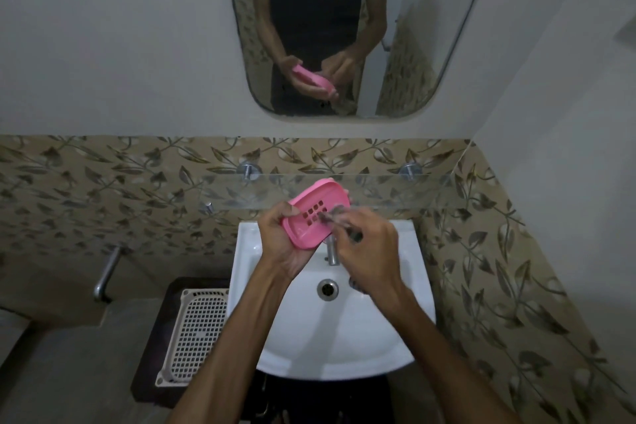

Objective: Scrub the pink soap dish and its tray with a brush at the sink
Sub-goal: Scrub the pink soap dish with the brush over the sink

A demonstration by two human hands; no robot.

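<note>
Pink plastic soap dish sits tilted above the white sink, in front of the tap; the left hand grips its near edge, thumb curled over the rim, fingers under it; the right hand pinches a blurred brush whose head touches the slotted face; a mirror above reflects both hands; a perforated white grate lies left of the sink.
</note>
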